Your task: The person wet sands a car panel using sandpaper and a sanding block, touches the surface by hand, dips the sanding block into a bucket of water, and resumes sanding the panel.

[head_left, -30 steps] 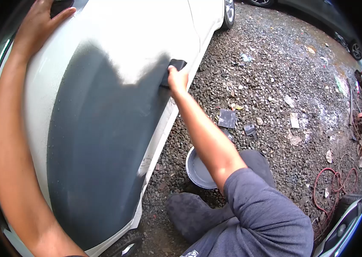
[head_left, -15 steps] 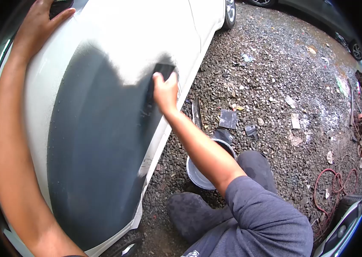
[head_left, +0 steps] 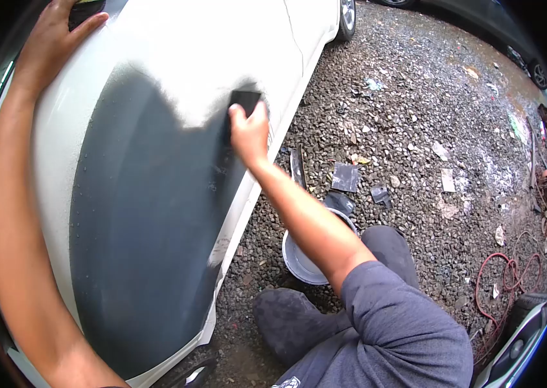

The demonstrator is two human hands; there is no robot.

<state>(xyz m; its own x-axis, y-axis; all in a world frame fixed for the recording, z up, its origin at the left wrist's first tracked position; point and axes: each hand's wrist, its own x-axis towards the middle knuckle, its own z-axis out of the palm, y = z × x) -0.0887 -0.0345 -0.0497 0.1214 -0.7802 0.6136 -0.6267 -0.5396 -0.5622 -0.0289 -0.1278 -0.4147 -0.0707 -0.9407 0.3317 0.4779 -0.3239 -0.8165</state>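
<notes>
A white car panel (head_left: 202,39) fills the left half of the head view, with a large dark grey patch (head_left: 150,213) across it. Near the patch's upper right end, my right hand (head_left: 249,131) grips a black sanding block (head_left: 245,97) laid against the surface. Its thumb lies along the block. At the top left, my left hand (head_left: 50,42) rests at the panel's upper edge, thumb stretched over the white paint. A dark thing with a yellowish edge (head_left: 86,13) sits between thumb and fingers; its kind is unclear. The fingertips are cut off by the frame.
Beside my knees stands a bucket (head_left: 306,262) on gravel (head_left: 409,116). Dark square scraps (head_left: 345,176) lie near it. A red hose (head_left: 509,278) is coiled at the right. A wheel (head_left: 348,18) and other cars stand around.
My right hand and the block have shifted slightly up and left over the panel. The left hand appears a little further left, as the whole view has moved slightly.
</notes>
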